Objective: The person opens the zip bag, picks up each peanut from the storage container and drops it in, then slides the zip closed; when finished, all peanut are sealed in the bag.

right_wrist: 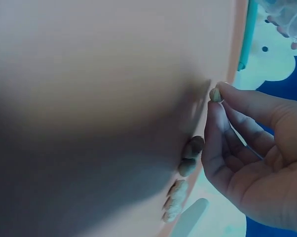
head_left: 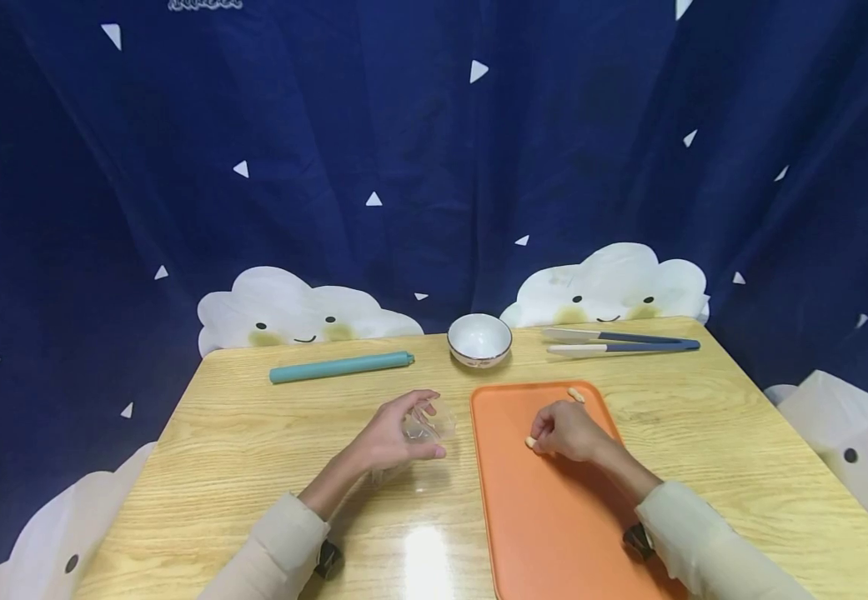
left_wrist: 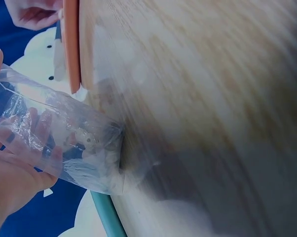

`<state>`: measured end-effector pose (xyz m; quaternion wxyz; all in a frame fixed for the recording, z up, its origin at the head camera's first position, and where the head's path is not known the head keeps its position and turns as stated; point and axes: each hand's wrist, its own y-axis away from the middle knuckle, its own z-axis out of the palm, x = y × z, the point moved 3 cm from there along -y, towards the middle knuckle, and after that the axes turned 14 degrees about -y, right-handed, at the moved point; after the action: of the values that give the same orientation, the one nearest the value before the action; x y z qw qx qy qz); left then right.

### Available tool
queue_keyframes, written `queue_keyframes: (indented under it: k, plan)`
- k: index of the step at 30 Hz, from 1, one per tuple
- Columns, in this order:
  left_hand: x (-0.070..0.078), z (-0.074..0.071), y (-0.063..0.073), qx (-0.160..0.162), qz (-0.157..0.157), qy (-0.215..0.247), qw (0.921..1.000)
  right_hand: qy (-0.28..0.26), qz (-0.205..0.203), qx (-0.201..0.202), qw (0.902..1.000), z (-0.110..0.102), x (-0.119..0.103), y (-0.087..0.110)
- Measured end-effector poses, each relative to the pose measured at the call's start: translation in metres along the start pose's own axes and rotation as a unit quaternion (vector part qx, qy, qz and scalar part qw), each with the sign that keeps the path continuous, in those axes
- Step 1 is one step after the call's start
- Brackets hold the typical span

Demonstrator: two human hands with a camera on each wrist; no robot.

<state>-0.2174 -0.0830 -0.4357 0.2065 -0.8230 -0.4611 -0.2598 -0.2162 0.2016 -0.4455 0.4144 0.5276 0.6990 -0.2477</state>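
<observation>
My left hand (head_left: 391, 435) holds a clear plastic bag (left_wrist: 96, 148) upright by its upper part, thumb and fingers curved around it; the bag's base is down at the wooden table. Through the film I see some of the fingers. Over the orange tray (head_left: 504, 500), my right hand (head_left: 572, 432) pinches a peanut in its shell (right_wrist: 216, 95) between thumb and fingertip. Two more peanuts (right_wrist: 190, 155) lie on the tray beyond that hand in the right wrist view; in the head view one peanut (head_left: 576, 394) shows near the far edge, the other hidden behind the hand.
A white bowl (head_left: 480, 337) stands at the table's back. To its left lies a teal stick (head_left: 339, 367), to its right a pair of blue and white tongs (head_left: 629, 342). Behind the table hangs a dark blue curtain (head_left: 418, 142) with clouds.
</observation>
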Motion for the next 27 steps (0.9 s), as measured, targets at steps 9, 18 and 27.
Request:
queue_keyframes:
  k: [9, 18, 27]
  plan:
    - [0.001, 0.0, 0.0, -0.002, 0.001, -0.007, 1.0, -0.002, -0.022, 0.023, 0.9995, 0.002, -0.019, -0.005]
    - [0.001, 0.001, 0.0, -0.004, -0.009, -0.011, 0.9999, -0.046, -0.086, 0.019, 0.995, 0.016, -0.046, -0.016]
    - [0.002, 0.001, 0.0, 0.0, -0.01, -0.005, 0.9999, -0.11, -0.148, 0.034, 0.9823, 0.031, -0.076, -0.025]
